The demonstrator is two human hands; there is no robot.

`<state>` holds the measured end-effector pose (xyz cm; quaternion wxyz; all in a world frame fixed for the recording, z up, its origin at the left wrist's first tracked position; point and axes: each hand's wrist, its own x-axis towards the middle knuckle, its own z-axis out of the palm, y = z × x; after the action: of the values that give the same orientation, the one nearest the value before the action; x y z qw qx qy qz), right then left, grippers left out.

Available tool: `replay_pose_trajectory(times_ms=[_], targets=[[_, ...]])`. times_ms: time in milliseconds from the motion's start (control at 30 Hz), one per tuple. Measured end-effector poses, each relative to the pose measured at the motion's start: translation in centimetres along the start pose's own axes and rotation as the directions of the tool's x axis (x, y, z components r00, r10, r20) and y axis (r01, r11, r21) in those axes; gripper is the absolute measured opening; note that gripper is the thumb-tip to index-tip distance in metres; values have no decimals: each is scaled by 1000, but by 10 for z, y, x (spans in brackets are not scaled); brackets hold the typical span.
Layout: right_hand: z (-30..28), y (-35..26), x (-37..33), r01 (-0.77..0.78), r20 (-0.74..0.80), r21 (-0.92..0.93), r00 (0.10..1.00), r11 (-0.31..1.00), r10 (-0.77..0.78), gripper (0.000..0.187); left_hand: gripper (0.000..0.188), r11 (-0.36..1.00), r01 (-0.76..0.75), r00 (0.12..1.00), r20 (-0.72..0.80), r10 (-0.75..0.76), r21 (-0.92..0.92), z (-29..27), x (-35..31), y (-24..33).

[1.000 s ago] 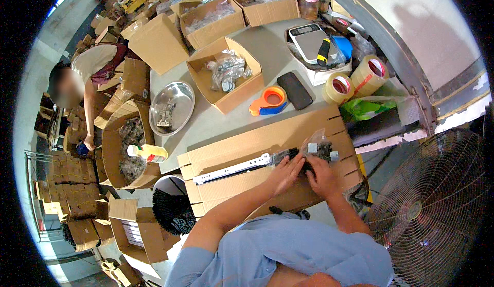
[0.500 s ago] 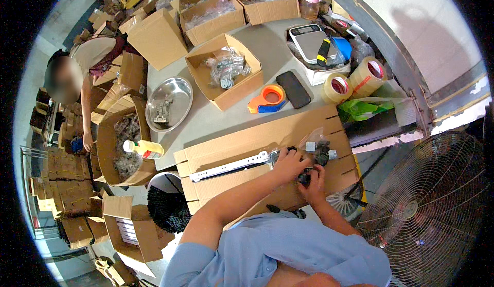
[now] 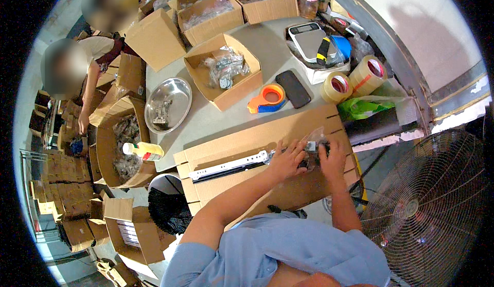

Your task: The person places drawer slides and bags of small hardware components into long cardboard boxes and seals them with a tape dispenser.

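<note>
A white metal drawer slide (image 3: 229, 166) with a dark rail beside it lies on a flat cardboard sheet (image 3: 247, 194). My left hand (image 3: 289, 159) rests over its right end with the fingers spread, above clear plastic and small dark parts (image 3: 311, 159). Close to its right, my right hand (image 3: 333, 159) curls its thumb and fingers around a dark piece, mostly hidden by the fingers. Between the hands shows a small white piece (image 3: 311, 146). Clear plastic film (image 3: 316, 133) sticks up just beyond them.
Beyond the sheet lie an orange-and-blue tape dispenser (image 3: 267, 99), a black phone (image 3: 293, 89), tape rolls (image 3: 337, 87) and a scale (image 3: 311, 41). Left are a steel bowl (image 3: 169, 104), an open carton (image 3: 224, 71) and a yellow bottle (image 3: 144, 151). A large fan (image 3: 411, 207) stands right.
My right hand has moved away from me and slightly right, onto the parts by the white piece. My left fingers have spread flatter. At far left a second person has come into view.
</note>
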<state>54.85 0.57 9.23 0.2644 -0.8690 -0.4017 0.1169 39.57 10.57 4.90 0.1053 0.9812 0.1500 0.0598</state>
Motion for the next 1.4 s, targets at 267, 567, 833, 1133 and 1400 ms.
replay_pose_trajectory(times_ms=[267, 567, 833, 1133, 1400], targets=[[41, 80, 13, 159, 26, 297, 984, 942, -174, 34, 72, 989, 129, 990, -42, -132, -70, -20, -40, 19], [18, 70, 27, 88, 141, 388, 978, 917, -153, 41, 76, 998, 32, 999, 7, -32, -58, 5, -39, -1], [13, 65, 66, 369, 249, -122, 910, 921, -332, 44, 77, 998, -58, 998, 10, 58, 14, 4, -34, -6], [37, 34, 63, 186, 208, -354, 971, 917, -117, 36, 70, 993, -116, 989, 92, 113, 30, 0, -28, -10], [50, 31, 6, 232, 171, -137, 963, 963, -207, 59, 67, 972, -103, 993, -79, 88, -211, -4, -38, -18]])
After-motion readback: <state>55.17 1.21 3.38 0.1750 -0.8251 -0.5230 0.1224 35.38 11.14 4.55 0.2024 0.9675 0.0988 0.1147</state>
